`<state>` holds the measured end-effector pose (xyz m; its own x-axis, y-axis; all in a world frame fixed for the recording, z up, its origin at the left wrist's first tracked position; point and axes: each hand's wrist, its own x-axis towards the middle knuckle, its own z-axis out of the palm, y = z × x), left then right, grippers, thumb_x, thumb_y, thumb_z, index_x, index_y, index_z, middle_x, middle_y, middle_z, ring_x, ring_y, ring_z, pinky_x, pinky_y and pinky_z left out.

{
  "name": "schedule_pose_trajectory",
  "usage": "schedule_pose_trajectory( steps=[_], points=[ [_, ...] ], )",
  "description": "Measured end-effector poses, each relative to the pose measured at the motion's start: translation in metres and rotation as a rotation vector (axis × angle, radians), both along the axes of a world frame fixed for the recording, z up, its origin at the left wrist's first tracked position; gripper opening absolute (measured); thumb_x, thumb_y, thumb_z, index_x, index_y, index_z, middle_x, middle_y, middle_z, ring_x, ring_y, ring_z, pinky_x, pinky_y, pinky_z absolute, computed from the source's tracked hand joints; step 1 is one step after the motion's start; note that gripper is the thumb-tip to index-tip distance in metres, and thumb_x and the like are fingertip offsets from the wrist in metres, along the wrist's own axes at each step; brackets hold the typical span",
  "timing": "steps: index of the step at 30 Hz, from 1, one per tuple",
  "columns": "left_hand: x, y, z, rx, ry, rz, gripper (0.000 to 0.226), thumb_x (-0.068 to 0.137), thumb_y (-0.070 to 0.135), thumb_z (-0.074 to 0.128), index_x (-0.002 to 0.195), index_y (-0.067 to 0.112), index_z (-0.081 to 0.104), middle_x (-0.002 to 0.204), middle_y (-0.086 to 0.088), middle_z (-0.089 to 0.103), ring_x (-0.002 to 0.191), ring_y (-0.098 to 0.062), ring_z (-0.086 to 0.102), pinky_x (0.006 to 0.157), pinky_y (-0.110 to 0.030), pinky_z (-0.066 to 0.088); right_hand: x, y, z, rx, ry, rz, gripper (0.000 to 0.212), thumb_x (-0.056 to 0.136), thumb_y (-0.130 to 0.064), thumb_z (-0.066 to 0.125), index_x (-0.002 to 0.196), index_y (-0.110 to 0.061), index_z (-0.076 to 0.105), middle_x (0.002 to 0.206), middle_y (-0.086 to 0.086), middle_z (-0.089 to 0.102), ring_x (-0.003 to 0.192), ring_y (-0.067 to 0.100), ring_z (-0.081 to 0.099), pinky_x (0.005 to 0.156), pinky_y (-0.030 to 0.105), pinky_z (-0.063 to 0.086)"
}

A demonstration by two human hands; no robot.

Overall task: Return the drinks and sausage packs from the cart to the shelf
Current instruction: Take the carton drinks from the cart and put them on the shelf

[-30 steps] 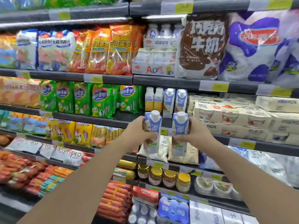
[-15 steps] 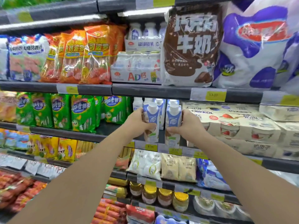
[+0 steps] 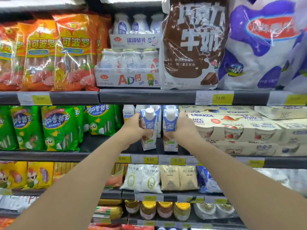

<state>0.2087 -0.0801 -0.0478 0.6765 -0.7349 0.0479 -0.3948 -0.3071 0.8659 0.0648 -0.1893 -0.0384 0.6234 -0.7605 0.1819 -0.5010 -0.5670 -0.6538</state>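
Two blue-and-white drink cartons are held upright at the front edge of the middle shelf. The left carton is grasped by the left hand, fingers curled round its left side. The right carton is grasped by the right hand, fingers wrapped round its right side. The two cartons are set side by side with a narrow gap between them. Their bases are seen at the level of the shelf board; whether they rest on it cannot be told. More cartons of the same kind are seen directly behind them, toward the back of the shelf.

Green sausage packs are stood to the left on the same shelf, well apart from the cartons. Cream yogurt multipacks are stacked just beside the right hand. Yellow price tags are fixed along the shelf's front edge beneath the cartons. On the shelf above, orange sausage packs, bottled-drink multipacks and a brown milk bag are recorded. Glass jars with gold lids are seen on a lower shelf.
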Motion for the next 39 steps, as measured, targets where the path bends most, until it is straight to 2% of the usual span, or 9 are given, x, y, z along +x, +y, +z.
schedule_pose_trajectory(
  steps=[5,10,14,18,22,25,29,35,39],
  points=[
    [0.014,0.003,-0.004,0.001,-0.016,-0.056,0.044,0.081,0.018,0.08,0.116,0.02,0.055,0.109,0.002,0.067,0.099,-0.017,0.065,0.09,-0.043,0.057,0.015,-0.002,-0.005,0.086,0.021,-0.143,0.056,0.077,-0.025,0.085,0.11,-0.012,0.041,0.108,0.008,0.06,0.103,0.029,0.061,0.088,0.044,0.053],
    [0.02,0.001,-0.005,-0.014,-0.02,-0.103,0.049,0.078,0.021,0.082,0.119,0.021,0.054,0.11,0.0,0.068,0.103,-0.02,0.065,0.09,-0.045,0.057,0.021,0.008,-0.009,0.105,-0.069,-0.188,0.07,0.08,-0.036,0.081,0.129,-0.007,0.039,0.119,0.005,0.053,0.099,0.019,0.049,0.073,0.028,0.04],
    [0.02,-0.002,-0.003,-0.031,-0.019,-0.148,0.051,0.081,0.018,0.08,0.124,0.02,0.053,0.112,0.002,0.066,0.103,-0.017,0.064,0.09,-0.044,0.057,0.02,0.01,-0.01,0.067,-0.072,-0.237,0.058,0.084,-0.032,0.077,0.123,-0.009,0.041,0.102,0.004,0.056,0.069,0.01,0.048,0.05,0.02,0.033],
    [0.021,-0.006,-0.003,-0.04,-0.003,-0.179,0.05,0.082,0.016,0.078,0.125,0.019,0.053,0.114,0.001,0.067,0.105,-0.016,0.064,0.09,-0.044,0.057,0.016,0.008,-0.011,0.113,-0.084,-0.238,0.058,0.075,-0.026,0.082,0.115,-0.012,0.043,0.097,0.002,0.058,0.083,0.018,0.058,0.066,0.031,0.05],
    [0.021,-0.007,-0.004,-0.05,0.009,-0.187,0.05,0.082,0.016,0.078,0.125,0.021,0.053,0.114,0.002,0.067,0.105,-0.015,0.065,0.091,-0.044,0.057,0.014,0.012,-0.021,0.141,-0.18,-0.245,0.053,0.076,-0.025,0.081,0.112,-0.015,0.045,0.102,0.004,0.062,0.085,0.017,0.059,0.063,0.027,0.048],
    [0.021,-0.006,-0.004,-0.054,0.016,-0.191,0.051,0.081,0.014,0.079,0.125,0.019,0.053,0.114,0.001,0.068,0.105,-0.017,0.065,0.091,-0.045,0.057,0.012,0.019,-0.024,0.146,-0.185,-0.247,0.058,0.08,-0.03,0.078,0.123,-0.013,0.042,0.112,0.006,0.061,0.096,0.022,0.058,0.078,0.036,0.051],
    [0.017,-0.007,-0.004,-0.064,0.003,-0.177,0.053,0.08,0.012,0.08,0.124,0.018,0.053,0.113,0.001,0.067,0.104,-0.017,0.065,0.09,-0.044,0.057,0.002,0.029,-0.031,0.236,-0.125,-0.149,0.069,0.087,-0.034,0.073,0.135,-0.01,0.03,0.124,0.006,0.053,0.1,0.019,0.05,0.079,0.033,0.042],
    [0.012,-0.008,-0.006,-0.081,-0.014,-0.133,0.05,0.079,0.012,0.081,0.121,0.017,0.052,0.111,-0.001,0.066,0.103,-0.019,0.065,0.088,-0.044,0.058,-0.01,0.033,-0.041,0.265,-0.054,-0.108,0.062,0.089,-0.036,0.071,0.132,-0.011,0.035,0.117,0.0,0.053,0.1,0.018,0.051,0.08,0.031,0.042],
    [0.01,-0.009,-0.007,-0.073,-0.082,-0.098,0.049,0.081,0.015,0.08,0.121,0.018,0.053,0.111,0.001,0.066,0.098,-0.015,0.064,0.081,-0.035,0.058,-0.013,0.035,-0.042,0.266,-0.058,-0.1,0.06,0.089,-0.035,0.07,0.132,-0.012,0.036,0.112,-0.001,0.052,0.1,0.019,0.053,0.079,0.031,0.043]
  ],
)
